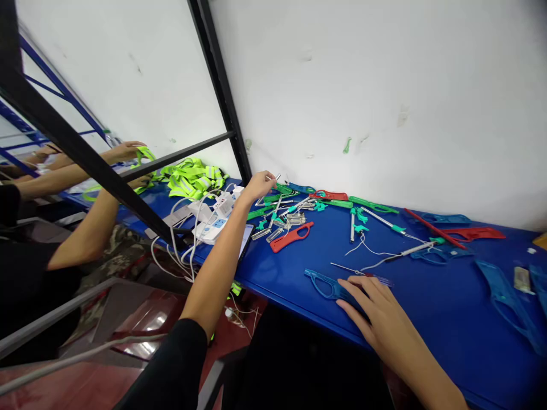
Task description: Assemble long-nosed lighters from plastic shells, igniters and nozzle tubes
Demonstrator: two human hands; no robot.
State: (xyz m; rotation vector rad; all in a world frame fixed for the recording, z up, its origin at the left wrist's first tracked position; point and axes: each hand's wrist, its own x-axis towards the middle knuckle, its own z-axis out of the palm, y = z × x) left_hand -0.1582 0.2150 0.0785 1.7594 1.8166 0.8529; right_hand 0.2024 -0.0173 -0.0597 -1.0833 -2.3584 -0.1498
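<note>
head view: translucent blue casing [337, 290], oval-looped

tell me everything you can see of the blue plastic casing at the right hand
The blue plastic casing looks glossy and slightly see-through. A narrow tip points left, with an open loop behind it. It lies near the front edge of the blue table. The right hand touches and covers its other end, hiding the rest.

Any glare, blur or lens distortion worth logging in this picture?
Head view: bright glare on the glossy dark-red surface at lower left; head view: apparent wide-angle stretching toward the edges, the top right corner darkened; head view: the bare left hand and bare right hand look fairly sharp.
</note>
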